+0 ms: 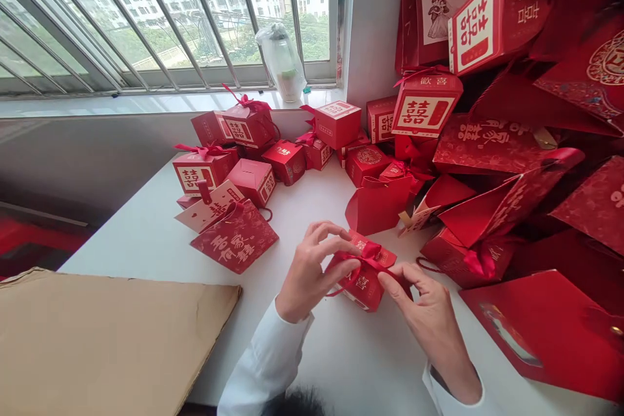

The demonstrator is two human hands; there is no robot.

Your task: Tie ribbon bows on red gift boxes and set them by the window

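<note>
The left hand [312, 271] and right hand [429, 318] meet over a small red paper gift box [363, 289], held between them near the near edge of the white surface [136, 260], toward its middle; whether the box rests on the surface cannot be told. A red ribbon [370, 251] crosses its top; the left grip is closed in a pinch, its fingertips [353, 248] on the ribbon; the right grip is half open, its thumb [387, 283] against the ribbon, though whether it pinches cannot be told. White sleeves [266, 364] cover the forearms.

A sheet of brown cardboard [107, 344] lies at the near left corner of the surface; a red printed gift bag [234, 237] lies flat toward the left, just before a cluster of red gift boxes [248, 127] near the far edge; a heap of red gift bags [487, 143] rises along the right side; on the window sill [146, 103], a bottle wrapped in clear plastic [281, 62] stands before the barred window [146, 13].
</note>
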